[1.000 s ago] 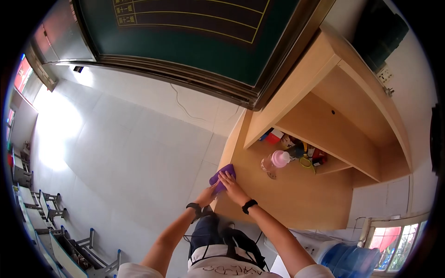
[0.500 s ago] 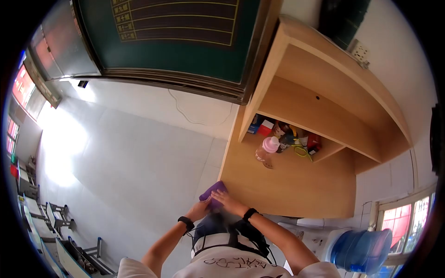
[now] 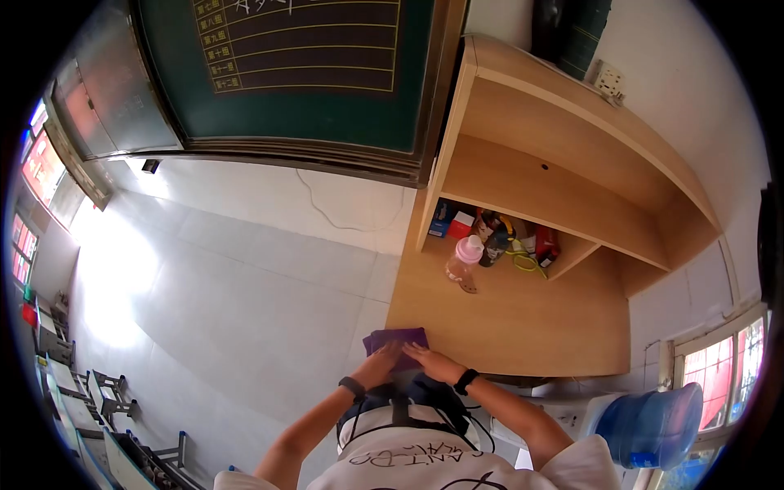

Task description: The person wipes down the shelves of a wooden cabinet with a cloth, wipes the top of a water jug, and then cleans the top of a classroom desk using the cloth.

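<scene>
A folded purple cloth (image 3: 402,336) is at the front left corner of the wooden desk (image 3: 523,335), part of it reaching past the desk's left edge. My left hand (image 3: 379,366) holds its near left side, fingers pointing forward over the fabric. On the near right side, my right hand (image 3: 434,364) has hold of the same cloth, its fingertips close to those of the left. The undersides of both hands are hidden. Farther back on the desk stands a clear bottle with a pink lid (image 3: 465,255), beside a small brown item (image 3: 468,285).
Behind the bottle, a shelf unit (image 3: 563,180) holds small boxes and a dark bottle (image 3: 495,247) in its lower compartment. A blue water jug (image 3: 653,425) is at the right. A chalkboard (image 3: 302,114) hangs ahead; student desks (image 3: 106,392) line the left.
The cloth has gone from slanted to lying more level and squared, slightly to the right. Both hands moved right with it, and the right hand shifted to its right side. The view tilted slightly.
</scene>
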`<state>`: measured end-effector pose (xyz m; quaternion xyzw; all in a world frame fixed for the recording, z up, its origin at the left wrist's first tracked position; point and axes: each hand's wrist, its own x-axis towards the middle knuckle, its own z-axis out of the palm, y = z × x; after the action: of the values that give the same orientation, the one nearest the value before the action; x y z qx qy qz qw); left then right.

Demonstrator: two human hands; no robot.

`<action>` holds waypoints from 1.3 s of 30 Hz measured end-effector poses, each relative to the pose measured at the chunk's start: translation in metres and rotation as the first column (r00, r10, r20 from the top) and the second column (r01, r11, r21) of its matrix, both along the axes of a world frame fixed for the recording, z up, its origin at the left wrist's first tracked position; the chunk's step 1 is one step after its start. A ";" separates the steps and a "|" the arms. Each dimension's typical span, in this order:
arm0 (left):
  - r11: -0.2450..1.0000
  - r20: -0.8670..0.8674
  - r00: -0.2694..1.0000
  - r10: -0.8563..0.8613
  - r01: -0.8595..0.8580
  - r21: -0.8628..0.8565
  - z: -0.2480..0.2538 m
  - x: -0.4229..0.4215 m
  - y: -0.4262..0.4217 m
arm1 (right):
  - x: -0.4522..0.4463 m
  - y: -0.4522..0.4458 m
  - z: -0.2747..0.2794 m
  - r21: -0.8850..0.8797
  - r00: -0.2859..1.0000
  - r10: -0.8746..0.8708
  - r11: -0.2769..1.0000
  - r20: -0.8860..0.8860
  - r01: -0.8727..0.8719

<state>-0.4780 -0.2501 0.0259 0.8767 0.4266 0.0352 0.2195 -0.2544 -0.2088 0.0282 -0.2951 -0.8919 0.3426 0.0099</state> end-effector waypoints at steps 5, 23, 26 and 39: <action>0.994 0.085 0.992 0.088 -0.094 0.061 -0.007 0.003 -0.013 | -0.007 -0.007 0.000 0.011 0.999 -0.036 0.999 -0.009 0.036; 0.976 -0.103 0.985 0.140 -0.119 0.185 -0.048 0.022 0.104 | -0.016 0.087 -0.024 0.172 0.966 -0.251 0.951 -0.060 0.258; 0.989 -0.144 0.983 0.111 -0.094 0.118 -0.042 0.022 0.139 | -0.022 0.111 -0.027 0.137 0.947 -0.317 0.937 -0.048 0.321; 0.999 -0.231 0.973 0.021 -0.010 0.050 -0.033 0.021 0.243 | -0.040 0.191 -0.042 0.110 0.855 -0.517 0.848 -0.040 0.518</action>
<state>-0.4570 -0.0076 -0.0075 0.8766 0.4550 -0.0550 0.1468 -0.2940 -0.0181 -0.0134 -0.5215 -0.7979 0.2760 0.1230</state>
